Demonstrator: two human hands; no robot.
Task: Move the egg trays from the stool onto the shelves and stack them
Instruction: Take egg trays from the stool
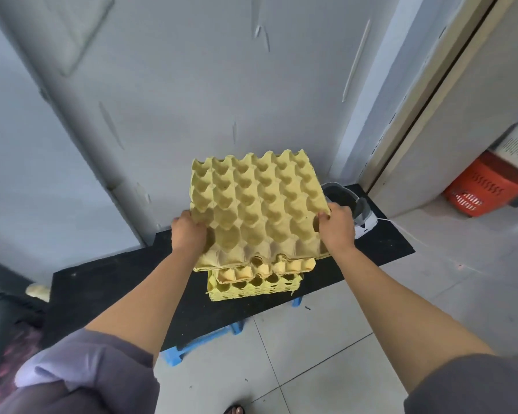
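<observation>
Toes in a sandal [236,410] cut off by the bottom edge. Blue plastic stool [174,357] mostly hidden under an arm and its load; only leg ends showed on pale tile. On it sat a stack of egg trays [251,287], yellow moulded pulp with ragged edges; count unclear. Above the stack, the top tray [257,201] was tilted with its dimpled cups facing up. Left hand [189,234] gripped its left edge and right hand [337,227] its right edge, fingertips hidden by the tray. Black textured mat [102,288] beneath. Beyond it, a white device [363,218], partly hidden. Far right, a red slotted basket [488,186], blurred.
</observation>
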